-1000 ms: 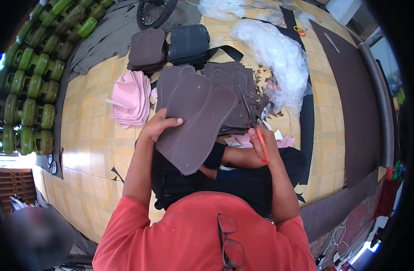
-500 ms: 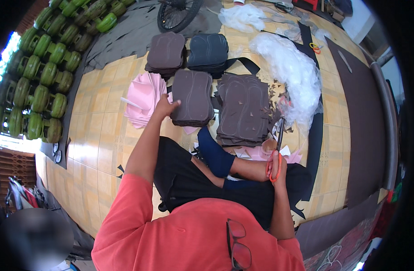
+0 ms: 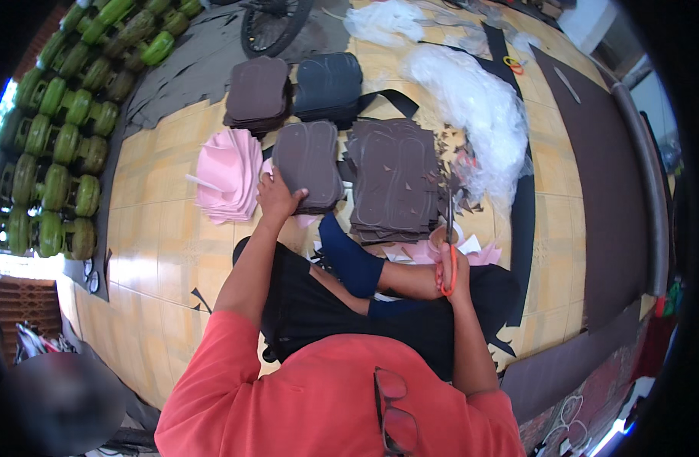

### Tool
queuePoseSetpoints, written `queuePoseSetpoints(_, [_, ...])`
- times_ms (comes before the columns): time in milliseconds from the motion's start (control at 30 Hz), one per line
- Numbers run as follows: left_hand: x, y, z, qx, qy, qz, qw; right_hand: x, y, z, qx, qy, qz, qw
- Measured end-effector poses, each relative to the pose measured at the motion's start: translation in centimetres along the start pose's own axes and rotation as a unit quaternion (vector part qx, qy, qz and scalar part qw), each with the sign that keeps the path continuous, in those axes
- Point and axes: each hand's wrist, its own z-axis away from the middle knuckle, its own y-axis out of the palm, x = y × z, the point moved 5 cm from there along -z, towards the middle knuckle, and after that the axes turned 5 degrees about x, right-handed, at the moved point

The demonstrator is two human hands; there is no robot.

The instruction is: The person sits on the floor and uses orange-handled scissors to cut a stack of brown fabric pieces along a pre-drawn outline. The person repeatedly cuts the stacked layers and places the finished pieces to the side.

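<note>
My left hand (image 3: 279, 196) rests at the near left corner of a neat stack of dark brown cut pieces (image 3: 307, 160), its thumb apart from its fingers. The pieces have wavy sides and pale drawn lines. In my right hand (image 3: 461, 283) are long scissors (image 3: 451, 266) with orange handles, held near my bent leg with the blades pointing away from me. Right of the neat stack lies a rougher stack of brown sheets (image 3: 391, 179), marked with outlines and strewn with small triangular offcuts. Pink pieces (image 3: 229, 175) are piled on the left, close to my left hand.
Behind stand a brown stack (image 3: 258, 90) and a dark blue-grey stack (image 3: 328, 82). Clear plastic sheeting (image 3: 475, 99) lies to the right, with a dark roll (image 3: 645, 198) beyond. Green gas cylinders (image 3: 60, 145) line the left. A bicycle wheel (image 3: 277, 27) is at the far side.
My left hand has shifted slightly nearer along the stack's edge, its thumb now at the near corner. The scissors point more straight ahead. The whole view has shifted a little.
</note>
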Motion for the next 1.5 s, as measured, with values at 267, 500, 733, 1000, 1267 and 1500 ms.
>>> queuePoseSetpoints(267, [-14.4, 1.8, 5.3, 0.114, 0.168, 0.152, 0.967, 0.8, -0.2, 0.3, 0.001, 0.018, -0.008, 1.0])
queuePoseSetpoints(500, [-16.2, 0.8, 5.2, 0.119, 0.151, 0.073, 0.979, 0.0, -0.4, 0.2, -0.007, 0.014, -0.035, 0.999])
queuePoseSetpoints(733, [-17.0, -0.8, 3.5, 0.131, 0.163, 0.168, 0.963, -0.3, -0.5, 0.1, 0.002, -0.013, -0.057, 0.998])
queuePoseSetpoints(1000, [-16.6, -0.7, 2.0, 0.056, 0.211, 0.127, 0.968, -0.1, -0.6, 0.3, 0.001, -0.003, -0.066, 0.998])
queuePoseSetpoints(1267, [-19.7, -6.9, 3.4, -0.001, 0.23, 0.254, 0.94, -0.3, -0.6, 0.2, -0.004, -0.009, -0.065, 0.998])
queuePoseSetpoints(1500, [-18.9, -7.5, 4.4, 0.094, 0.181, 0.622, 0.756, -0.2, -0.3, 0.1, -0.072, -0.133, 0.032, 0.988])
